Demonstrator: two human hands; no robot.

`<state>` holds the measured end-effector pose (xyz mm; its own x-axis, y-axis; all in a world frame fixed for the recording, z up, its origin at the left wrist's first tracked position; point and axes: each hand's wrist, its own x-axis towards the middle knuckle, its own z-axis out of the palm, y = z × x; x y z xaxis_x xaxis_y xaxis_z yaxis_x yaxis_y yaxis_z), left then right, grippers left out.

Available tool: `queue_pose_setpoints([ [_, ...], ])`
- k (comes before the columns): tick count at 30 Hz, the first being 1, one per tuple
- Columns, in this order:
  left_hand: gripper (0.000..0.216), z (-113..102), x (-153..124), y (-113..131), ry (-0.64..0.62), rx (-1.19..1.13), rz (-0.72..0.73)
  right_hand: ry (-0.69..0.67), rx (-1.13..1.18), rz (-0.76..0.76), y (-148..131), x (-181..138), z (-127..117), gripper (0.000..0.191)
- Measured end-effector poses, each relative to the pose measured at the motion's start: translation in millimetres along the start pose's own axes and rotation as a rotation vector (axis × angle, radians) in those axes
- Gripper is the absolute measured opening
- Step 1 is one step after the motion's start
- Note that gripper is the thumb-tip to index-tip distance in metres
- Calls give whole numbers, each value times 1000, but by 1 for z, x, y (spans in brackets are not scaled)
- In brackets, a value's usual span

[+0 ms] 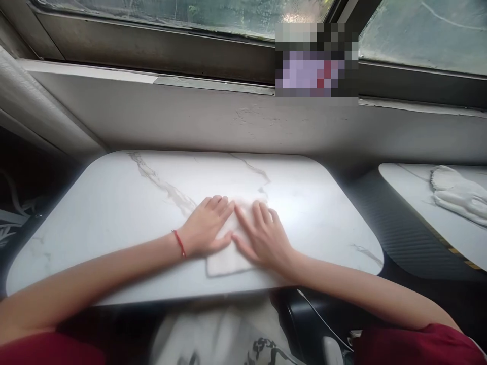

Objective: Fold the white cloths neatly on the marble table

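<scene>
A white cloth (230, 261) lies flat on the white marble-patterned table (327, 218), near its front middle. My left hand (207, 225) rests palm down on the cloth's left part, fingers stretched forward, a red string bracelet (178, 243) round the wrist. On the right part of the cloth, my right hand (264, 233) lies flat with its fingers spread. The two hands almost meet at the thumbs and index fingers. Much of the cloth is hidden under them, and its far edge is blurred.
To the right stands a second white table (422, 187) bearing white gloves or cloths (456, 195). Behind the tables run a pale wall (182, 119) and windows (152, 12). A white cable (323, 319) hangs below the front edge, at right. A pixelated patch covers part of the sill.
</scene>
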<state>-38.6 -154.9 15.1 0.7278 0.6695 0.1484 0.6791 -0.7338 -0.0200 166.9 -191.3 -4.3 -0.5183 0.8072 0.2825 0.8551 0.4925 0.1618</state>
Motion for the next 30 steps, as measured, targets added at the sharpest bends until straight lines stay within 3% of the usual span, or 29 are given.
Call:
queue_pose_setpoints([
  [7, 64, -3, 11, -47, -24, 59, -204, -43, 42, -53, 5, 77, 18, 66],
  [16, 58, 8, 6, -124, 50, 57, -433, 22, 169, 3, -21, 174, 52, 61],
  [23, 62, 9, 11, -165, -2, -39, -557, 95, 290, 82, -40, 222, 73, 61],
  [30, 55, 20, 19, -187, 176, -70, -609, 77, 294, 102, -41, 249, 81, 58],
])
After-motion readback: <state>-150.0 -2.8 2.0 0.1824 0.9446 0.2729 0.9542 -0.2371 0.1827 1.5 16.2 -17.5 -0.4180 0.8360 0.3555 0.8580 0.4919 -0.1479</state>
